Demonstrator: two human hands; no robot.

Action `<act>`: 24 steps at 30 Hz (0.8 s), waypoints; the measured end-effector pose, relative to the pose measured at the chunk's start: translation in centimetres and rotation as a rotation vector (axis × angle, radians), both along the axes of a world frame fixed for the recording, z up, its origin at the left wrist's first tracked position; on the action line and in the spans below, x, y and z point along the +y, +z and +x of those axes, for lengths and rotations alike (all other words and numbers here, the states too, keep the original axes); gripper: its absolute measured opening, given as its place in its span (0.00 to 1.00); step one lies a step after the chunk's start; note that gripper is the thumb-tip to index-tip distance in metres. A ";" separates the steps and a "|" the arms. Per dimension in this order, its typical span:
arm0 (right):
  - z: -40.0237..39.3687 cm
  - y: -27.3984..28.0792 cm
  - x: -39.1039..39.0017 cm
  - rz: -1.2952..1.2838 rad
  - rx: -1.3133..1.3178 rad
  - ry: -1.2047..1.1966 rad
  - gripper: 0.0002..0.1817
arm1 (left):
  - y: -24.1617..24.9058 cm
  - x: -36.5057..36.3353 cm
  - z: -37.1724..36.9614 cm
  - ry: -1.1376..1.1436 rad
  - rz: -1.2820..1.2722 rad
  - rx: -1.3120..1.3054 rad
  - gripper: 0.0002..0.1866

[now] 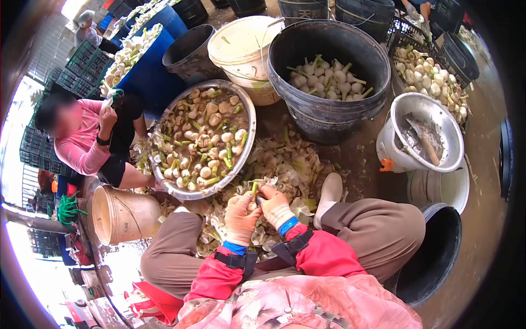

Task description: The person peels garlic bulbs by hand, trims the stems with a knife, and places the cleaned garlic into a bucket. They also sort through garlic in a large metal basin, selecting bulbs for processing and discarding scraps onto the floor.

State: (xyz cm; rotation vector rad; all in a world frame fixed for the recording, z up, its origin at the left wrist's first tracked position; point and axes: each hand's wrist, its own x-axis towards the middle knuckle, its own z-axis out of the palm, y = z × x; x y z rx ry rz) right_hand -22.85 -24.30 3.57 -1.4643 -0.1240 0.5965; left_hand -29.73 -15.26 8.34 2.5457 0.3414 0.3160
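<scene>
Both of my hands wear orange gloves and meet above the peelings in front of my lap. My left hand point(240, 219) is closed around a garlic bulb point(253, 192), whose short green stem points up between the hands. My right hand point(276, 208) is pinched against the same bulb from the right; whether it also holds a small tool is hidden by the fingers. Papery garlic peelings point(296, 164) lie heaped beneath and beyond. Just past my hands, a wide metal basin point(253, 129) holds muddy water with many garlic bulbs and cut green stems.
Ahead stands a black bucket point(329, 118) part-filled with cleaner garlic bulbs, beside a white bucket point(246, 71). A small metal basin point(457, 126) with a wooden-handled tool rests on a bucket at right. A tan bucket point(109, 219) and a co-worker in pink point(82, 142) are at left.
</scene>
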 end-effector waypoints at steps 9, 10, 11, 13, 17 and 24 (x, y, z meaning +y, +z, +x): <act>0.6 1.2 -0.8 0.255 0.006 -0.043 0.19 | 0.5 0.9 0.3 0.520 -1.976 -0.074 0.14; 0.4 2.8 -1.3 0.413 0.321 -0.050 0.20 | 0.8 0.6 0.5 0.538 -1.920 -0.088 0.13; 0.5 0.0 -1.1 0.422 0.218 0.045 0.21 | -0.2 1.1 0.7 0.482 -1.847 -0.043 0.12; 0.5 1.9 -1.3 0.158 0.164 0.034 0.20 | 0.6 0.7 0.5 0.121 -1.426 -0.005 0.16; -0.4 2.6 -1.0 0.376 0.265 -0.082 0.16 | 0.8 0.4 -0.8 0.208 -1.178 -0.031 0.28; -0.3 2.0 -0.6 0.463 0.288 -0.085 0.11 | 2.0 3.1 0.3 0.407 -1.932 0.409 0.25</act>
